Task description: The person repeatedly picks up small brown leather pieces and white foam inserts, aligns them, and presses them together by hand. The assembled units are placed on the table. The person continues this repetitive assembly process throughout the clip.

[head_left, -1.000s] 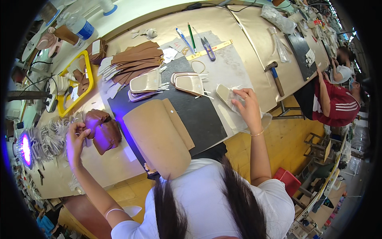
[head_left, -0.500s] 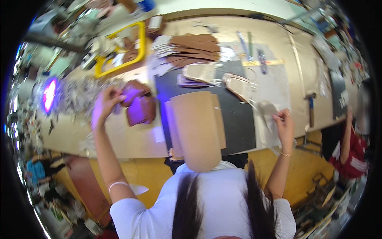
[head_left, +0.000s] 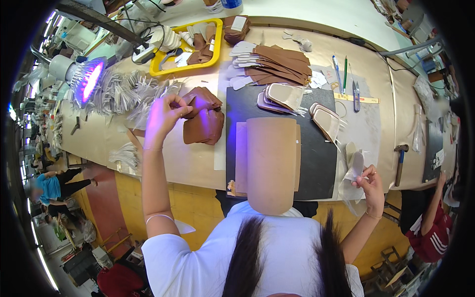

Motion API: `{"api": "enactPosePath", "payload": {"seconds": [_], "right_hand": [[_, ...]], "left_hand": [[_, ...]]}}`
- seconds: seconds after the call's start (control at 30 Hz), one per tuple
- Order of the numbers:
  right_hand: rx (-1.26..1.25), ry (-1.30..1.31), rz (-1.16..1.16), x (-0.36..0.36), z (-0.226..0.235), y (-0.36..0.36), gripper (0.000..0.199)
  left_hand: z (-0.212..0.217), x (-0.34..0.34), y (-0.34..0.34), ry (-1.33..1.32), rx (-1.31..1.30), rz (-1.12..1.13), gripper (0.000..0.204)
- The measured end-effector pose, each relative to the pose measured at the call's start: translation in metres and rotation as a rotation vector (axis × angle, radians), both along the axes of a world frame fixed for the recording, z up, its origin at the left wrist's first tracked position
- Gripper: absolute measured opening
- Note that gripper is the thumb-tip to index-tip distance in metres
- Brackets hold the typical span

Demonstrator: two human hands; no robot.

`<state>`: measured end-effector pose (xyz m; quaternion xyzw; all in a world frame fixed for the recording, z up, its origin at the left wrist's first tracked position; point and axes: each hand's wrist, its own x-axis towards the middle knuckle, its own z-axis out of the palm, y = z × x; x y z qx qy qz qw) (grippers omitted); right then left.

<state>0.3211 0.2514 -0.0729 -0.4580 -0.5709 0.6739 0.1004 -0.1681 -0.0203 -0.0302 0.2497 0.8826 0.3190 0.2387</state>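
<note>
Brown leather pieces (head_left: 203, 119) lie in a loose heap on the long tan workbench (head_left: 183, 163), just left of the black cutting mat (head_left: 316, 163); the left hand (head_left: 166, 115) is raised over the heap's left edge, its fingers pinched on a small brown scrap at the top of the pile, lit violet by the lamp (head_left: 88, 79) that glows further left. On the mat stands a tall tan board with a rounded end (head_left: 271, 163), reaching toward the person. Behind the mat a fan of darker brown strips (head_left: 279, 69) spreads across the bench, with white cut shapes beside it. A yellow tray (head_left: 190, 67) further back holds more brown and white parts. Between lamp and heap lies a spread of pale grey strips (head_left: 123, 94). Two small stacks of beige insoles (head_left: 284, 96) rest at the mat's far edge, and a second pair (head_left: 327, 121) sits to their right.

The right hand (head_left: 370, 182) hovers off the bench's near edge, fingers closed around a pale insole piece (head_left: 355, 163) with thin clear film hanging from it. A hammer (head_left: 400, 163) lies to its right, near the bench edge. Pens (head_left: 337, 69), small scissors (head_left: 356, 89) and a yellow ruler (head_left: 356, 99) sit at the back right. Another person in a red top (head_left: 430, 232) leans at the right end of the bench.
</note>
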Motion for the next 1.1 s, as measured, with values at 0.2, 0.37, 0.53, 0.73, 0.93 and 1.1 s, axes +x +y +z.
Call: {"api": "enactPosePath", "payload": {"seconds": [0.2,0.37,0.53,0.73,0.93,1.1], "right_hand": [[-0.103,0.063,0.028,0.006,0.002,0.004,0.023],[-0.182,0.1,0.087,0.004,0.01,-0.001,0.025],[-0.125,0.155,0.083,0.006,0.013,0.002,0.023],[-0.044,0.083,0.073,-0.006,-0.001,0.009,0.02],[0.049,0.047,0.015,-0.024,0.001,0.005,0.02],[-0.05,0.303,-0.011,-0.031,-0.004,0.001,0.021]], "left_hand": [[0.027,0.038,0.01,-0.25,0.255,-0.041,0.014],[0.065,0.086,0.023,-0.644,0.534,-0.096,0.018],[0.051,0.129,0.038,-0.932,0.349,-0.135,0.019],[0.03,0.146,0.036,-0.862,0.251,-0.067,0.013],[0.023,0.149,0.026,-0.934,0.333,-0.052,0.01],[0.024,0.148,0.024,-1.015,0.278,-0.049,0.014]]}}
